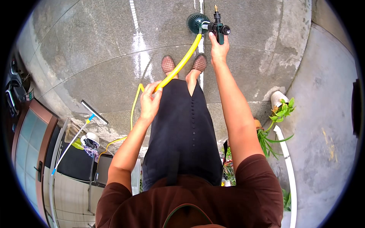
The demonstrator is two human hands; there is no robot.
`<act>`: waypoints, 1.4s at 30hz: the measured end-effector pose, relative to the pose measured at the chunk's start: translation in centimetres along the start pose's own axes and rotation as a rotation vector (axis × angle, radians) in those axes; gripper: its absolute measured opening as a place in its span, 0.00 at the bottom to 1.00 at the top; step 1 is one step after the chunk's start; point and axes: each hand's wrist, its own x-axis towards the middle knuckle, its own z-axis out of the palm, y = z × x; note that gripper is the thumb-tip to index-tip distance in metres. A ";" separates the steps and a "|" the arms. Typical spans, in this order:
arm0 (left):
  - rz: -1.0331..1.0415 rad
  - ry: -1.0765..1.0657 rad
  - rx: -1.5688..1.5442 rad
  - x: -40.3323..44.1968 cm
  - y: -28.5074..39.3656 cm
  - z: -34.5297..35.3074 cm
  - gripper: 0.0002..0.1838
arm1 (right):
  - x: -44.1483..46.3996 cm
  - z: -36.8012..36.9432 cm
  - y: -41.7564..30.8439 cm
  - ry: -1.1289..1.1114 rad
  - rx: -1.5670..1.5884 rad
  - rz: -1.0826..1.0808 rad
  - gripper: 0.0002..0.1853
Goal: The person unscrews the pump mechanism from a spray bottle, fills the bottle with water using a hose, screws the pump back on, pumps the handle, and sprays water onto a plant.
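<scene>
The yellow hose (184, 59), pinched by the left hand (149, 100), slants forward toward the black-and-green sprayer (217, 29), gripped in the right hand (219, 49) beside a ribbed green bottle (195, 23). Lengthwise, its brass tip (216, 8) points away from the person.

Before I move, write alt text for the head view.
Seen from above, a person's right hand grips a black and green spray gun and the left hand holds a yellow hose over grey paving, a potted plant at right.
</scene>
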 end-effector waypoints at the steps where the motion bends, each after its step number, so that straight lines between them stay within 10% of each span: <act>1: -0.005 -0.002 0.006 0.0 0.0 -0.1 0.12 | 0.2 0.1 0.5 0.007 -0.008 -0.021 0.22; 26: -0.002 0.111 -0.026 -2.9 -0.1 -3.2 0.12 | 2.8 1.1 7.9 -0.091 -0.171 -0.211 0.35; 33: -0.136 0.448 0.302 -0.1 -7.2 -21.4 0.17 | 7.2 2.1 11.8 -0.251 -0.461 -0.396 0.36; 38: -0.463 1.121 0.873 6.5 -19.3 -48.0 0.20 | 7.7 1.8 12.2 -0.187 -0.659 -0.272 0.37; 40: -0.837 1.611 0.545 9.3 -15.0 -47.0 0.28 | 7.4 1.7 12.1 -0.172 -0.673 -0.336 0.38; 42: -0.764 1.248 0.332 12.2 -14.2 -44.0 0.30 | 7.7 1.5 12.2 -0.190 -0.694 -0.403 0.38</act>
